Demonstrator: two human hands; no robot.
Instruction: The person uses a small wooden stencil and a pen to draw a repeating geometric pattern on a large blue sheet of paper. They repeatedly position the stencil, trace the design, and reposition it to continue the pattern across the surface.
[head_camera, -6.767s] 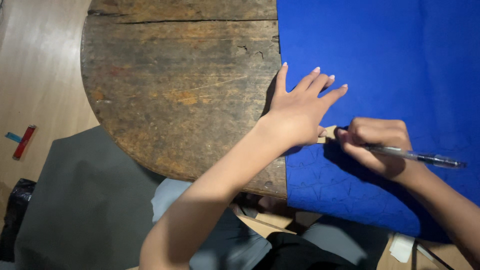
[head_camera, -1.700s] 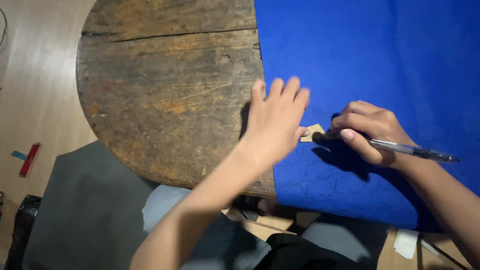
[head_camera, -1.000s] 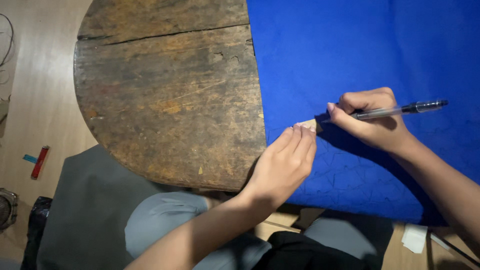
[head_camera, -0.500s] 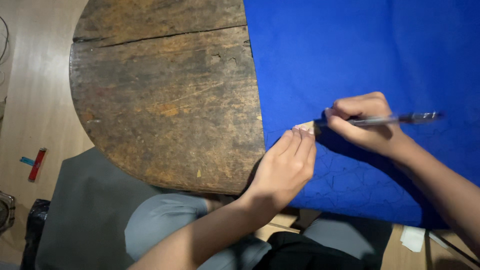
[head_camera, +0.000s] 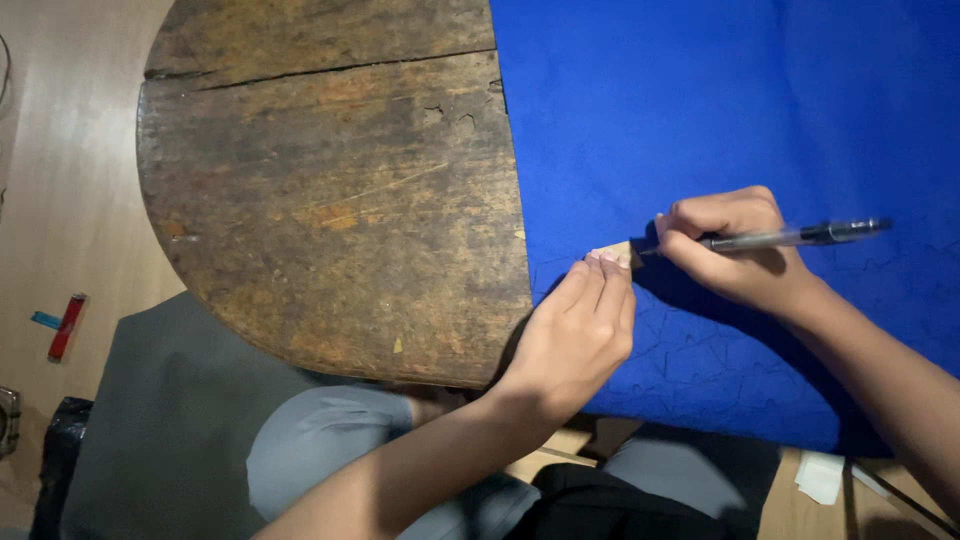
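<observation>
Since the earlier frames, the left hand (head_camera: 575, 335) has drawn back from lying flat and spread on the blue sheet (head_camera: 720, 110); its fingers are now bunched together, with the fingertips (head_camera: 605, 262) pressing a small tan piece (head_camera: 618, 250) onto the sheet. Nearest the viewer, at 6 o'clock, are grey-clad knees (head_camera: 330, 450) and a dark grey mat (head_camera: 160, 420) on the floor. A small red object (head_camera: 66, 326) lies on the floor at 9 o'clock. Just beyond the left hand, at 3 o'clock, the right hand (head_camera: 735, 250) is closed around a clear-barrelled pen (head_camera: 790, 237), whose tip meets the tan piece's right edge. Faint pen lines mark the sheet below both hands. Further away, from 10 to 12 o'clock, the worn round wooden table (head_camera: 330, 200) lies bare, while the blue sheet covers its right side.
</observation>
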